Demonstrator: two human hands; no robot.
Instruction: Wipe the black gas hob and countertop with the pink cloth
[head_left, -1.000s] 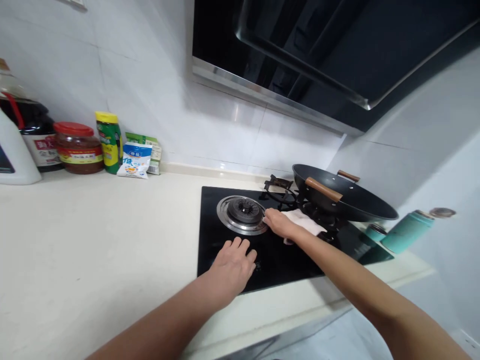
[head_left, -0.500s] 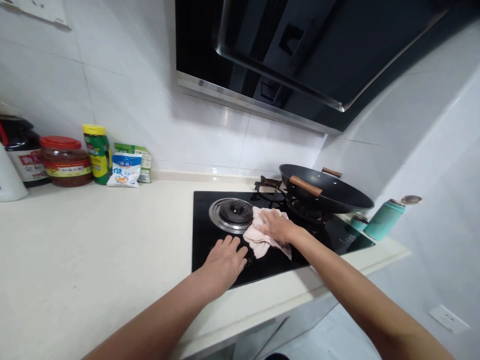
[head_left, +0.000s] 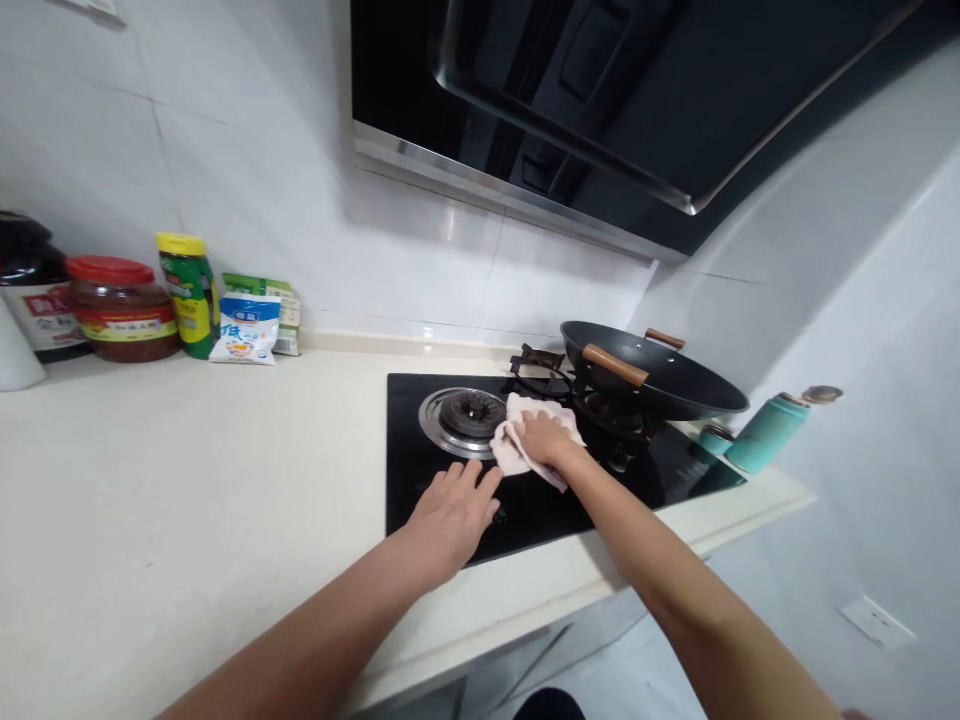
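Note:
A pale pink cloth [head_left: 514, 457] lies bunched on the black glass gas hob [head_left: 420, 500], just right of the left burner [head_left: 472, 413]. My right hand [head_left: 545, 437] presses down on this cloth, fingers curled into its folds. Over the hob's front left part is my left hand [head_left: 455, 510], palm down with its fingers apart and holding nothing. Its fingertips are close to the burner's steel ring; whether they touch the glass I cannot tell. A black wok [head_left: 667, 375] with wooden handles sits on the right burner, its pan support beside it.
A teal flask [head_left: 769, 432] and its small teal cup [head_left: 716, 438] stand at the right end of the counter. Along the back left are a red-lidded jar [head_left: 124, 310], a yellow-capped bottle [head_left: 189, 297] and a white-blue packet [head_left: 247, 328]. A dark range hood [head_left: 600, 120] overhangs the hob.
My right hand has shifted slightly left and away from me, and the cloth is folded more tightly under it. My left hand's fingers have stretched out a little. The view has tilted slightly.

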